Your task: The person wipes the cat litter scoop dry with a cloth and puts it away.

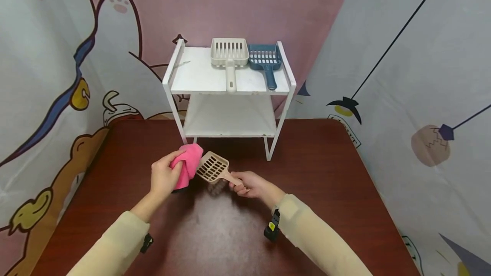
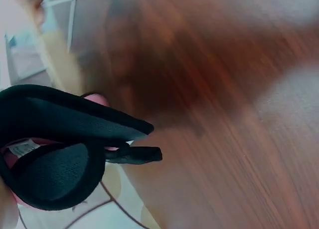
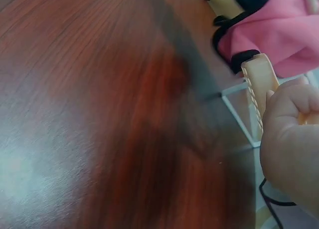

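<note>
My left hand (image 1: 163, 176) grips a folded pink cloth (image 1: 190, 161) between thumb and fingers. Black edging and a dark inner side of the cloth (image 2: 55, 176) fill the lower left of the left wrist view. In my right hand (image 1: 251, 184) is the handle of a beige slotted litter scoop (image 1: 212, 167), held over the table with its head pointing left. The cloth's edge comes right up to the scoop head. From the right wrist, the scoop (image 3: 260, 82) appears side-on beneath the pink cloth (image 3: 279, 34), and the hand (image 3: 291, 134) hides most of the handle.
A white two-tier rack (image 1: 230, 116) stands at the back of the dark red wooden table (image 1: 326, 208). On its top shelf lie a cream litter scoop (image 1: 230, 61) and a blue litter scoop (image 1: 268, 65), side by side. Cartoon-printed cloth (image 1: 383, 33) hangs around the table.
</note>
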`<action>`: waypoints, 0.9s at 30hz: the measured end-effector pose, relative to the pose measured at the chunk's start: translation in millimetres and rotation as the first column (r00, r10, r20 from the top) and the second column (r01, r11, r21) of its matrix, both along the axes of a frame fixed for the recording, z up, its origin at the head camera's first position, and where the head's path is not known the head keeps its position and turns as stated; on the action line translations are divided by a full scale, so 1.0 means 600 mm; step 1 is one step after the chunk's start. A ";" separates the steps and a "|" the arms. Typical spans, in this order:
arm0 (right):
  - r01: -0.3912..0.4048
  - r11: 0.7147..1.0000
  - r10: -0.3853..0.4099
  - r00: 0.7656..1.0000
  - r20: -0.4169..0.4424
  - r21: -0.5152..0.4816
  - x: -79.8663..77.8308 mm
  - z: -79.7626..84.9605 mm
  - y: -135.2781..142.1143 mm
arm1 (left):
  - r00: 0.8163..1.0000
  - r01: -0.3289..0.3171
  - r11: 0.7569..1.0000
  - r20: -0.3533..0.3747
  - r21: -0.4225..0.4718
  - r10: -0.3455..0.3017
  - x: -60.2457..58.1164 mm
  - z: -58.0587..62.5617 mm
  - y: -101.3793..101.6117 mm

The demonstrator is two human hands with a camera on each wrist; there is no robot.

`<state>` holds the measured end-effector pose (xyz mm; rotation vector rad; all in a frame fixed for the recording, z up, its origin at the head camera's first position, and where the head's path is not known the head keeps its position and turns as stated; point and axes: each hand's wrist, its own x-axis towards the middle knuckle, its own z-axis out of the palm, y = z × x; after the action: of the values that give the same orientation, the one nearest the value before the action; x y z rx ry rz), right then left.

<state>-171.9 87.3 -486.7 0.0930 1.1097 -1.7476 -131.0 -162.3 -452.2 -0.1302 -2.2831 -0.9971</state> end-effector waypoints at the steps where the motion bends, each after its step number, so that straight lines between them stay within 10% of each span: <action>1: -0.004 1.000 0.004 1.000 -0.010 -0.006 -0.001 0.003 -0.001 | 1.000 0.027 0.999 0.005 -0.029 -0.027 0.000 -0.004 0.004; 10: -0.039 0.999 0.044 0.988 -0.147 0.037 0.004 0.024 -0.015 | 0.926 0.358 0.891 0.230 -0.278 -0.301 0.010 -0.025 0.050; 23: -0.063 0.985 0.113 0.941 -0.320 0.164 0.011 0.032 -0.004 | 0.854 0.487 0.762 0.416 -0.426 -0.314 -0.018 -0.027 0.045; 27: -0.062 0.987 0.111 0.933 -0.342 0.149 0.009 0.035 0.001 | 0.869 0.470 0.710 0.413 -0.524 -0.271 -0.018 -0.022 0.032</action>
<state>-166.6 87.7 -465.9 -0.1888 1.4689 -1.6452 -141.7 -143.3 -465.5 -0.8016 -2.8777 -0.4182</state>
